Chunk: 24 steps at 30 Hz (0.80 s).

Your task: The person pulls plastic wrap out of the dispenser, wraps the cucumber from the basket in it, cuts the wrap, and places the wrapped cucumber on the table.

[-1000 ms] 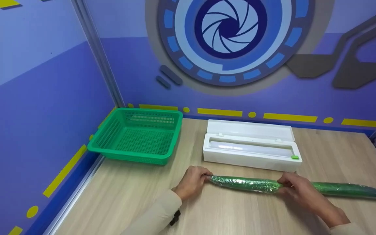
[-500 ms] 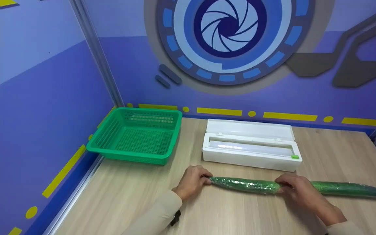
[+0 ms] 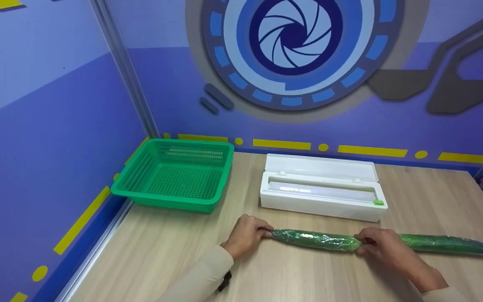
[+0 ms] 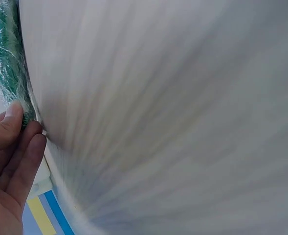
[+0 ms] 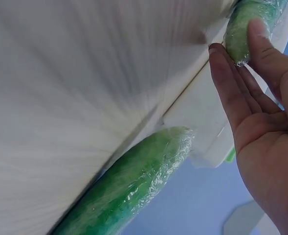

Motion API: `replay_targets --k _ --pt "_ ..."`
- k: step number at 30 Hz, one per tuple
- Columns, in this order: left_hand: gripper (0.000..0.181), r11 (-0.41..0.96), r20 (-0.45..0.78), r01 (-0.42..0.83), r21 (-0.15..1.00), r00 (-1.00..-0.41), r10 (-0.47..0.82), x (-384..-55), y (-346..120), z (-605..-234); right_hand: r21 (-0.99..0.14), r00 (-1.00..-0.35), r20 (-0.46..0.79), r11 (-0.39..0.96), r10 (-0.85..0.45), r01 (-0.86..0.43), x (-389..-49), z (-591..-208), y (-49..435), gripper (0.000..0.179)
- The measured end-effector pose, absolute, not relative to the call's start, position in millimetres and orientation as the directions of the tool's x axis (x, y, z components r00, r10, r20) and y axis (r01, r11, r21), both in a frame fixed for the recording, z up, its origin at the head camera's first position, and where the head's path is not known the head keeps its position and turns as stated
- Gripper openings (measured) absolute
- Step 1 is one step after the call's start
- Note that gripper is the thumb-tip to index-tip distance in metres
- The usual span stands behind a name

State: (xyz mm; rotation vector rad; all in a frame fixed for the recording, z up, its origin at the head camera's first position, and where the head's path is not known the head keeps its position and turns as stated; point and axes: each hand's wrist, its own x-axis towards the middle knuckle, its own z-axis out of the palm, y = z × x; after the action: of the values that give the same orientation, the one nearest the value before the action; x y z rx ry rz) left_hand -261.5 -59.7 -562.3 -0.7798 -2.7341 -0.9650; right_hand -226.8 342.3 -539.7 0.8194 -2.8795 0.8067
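A cucumber wrapped in clear plastic film [image 3: 317, 240] lies across the tabletop between both hands. My left hand [image 3: 246, 235] pinches its left tip between thumb and fingers, as the left wrist view also shows with the thumb on top of the film-covered cucumber [image 4: 8, 54]. At its other end, my right hand [image 3: 386, 247] holds the rounded tip, thumb on one side and fingers on the other. A second wrapped cucumber [image 3: 447, 244] lies to the right, partly hidden behind the right hand; its near end appears separate in the right wrist view.
Behind the cucumbers stands a white cling film box [image 3: 321, 209], lid raised, with a roll inside and a green slider [image 3: 378, 202] at its right. A green plastic basket [image 3: 170, 201] sits at the back left. Purple-blue walls [image 3: 174, 92] enclose the wooden table [image 3: 292, 277].
The cucumber between my hands has turned slightly and shifted a little toward the front. Its rounded right end now shows at the right fingertips. Both hands keep nearly the same place.
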Motion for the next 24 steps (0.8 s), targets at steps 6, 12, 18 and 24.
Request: replay_targets --k 6,12,18,24 --pt "0.009 0.655 0.286 0.512 0.555 -0.857 0.428 -261 -60 -561 -0.486 -0.878 0.144 0.741 -0.456 -0.464 -225 -539 342 0.023" --pt "0.007 0.616 0.267 0.513 0.597 -0.852 0.451 -260 -59 -560 -0.532 -0.891 0.101 0.733 -0.443 -0.425 -221 -537 348 0.023" --pt "0.006 0.589 0.249 0.518 0.620 -0.842 0.479 -258 -53 -560 -0.563 -0.869 0.064 0.701 -0.490 -0.437 -220 -532 359 0.020" --pt "0.006 0.581 0.236 0.509 0.635 -0.844 0.481 -254 -42 -561 -0.551 -0.873 0.050 0.715 -0.485 -0.430 -217 -532 371 0.020"
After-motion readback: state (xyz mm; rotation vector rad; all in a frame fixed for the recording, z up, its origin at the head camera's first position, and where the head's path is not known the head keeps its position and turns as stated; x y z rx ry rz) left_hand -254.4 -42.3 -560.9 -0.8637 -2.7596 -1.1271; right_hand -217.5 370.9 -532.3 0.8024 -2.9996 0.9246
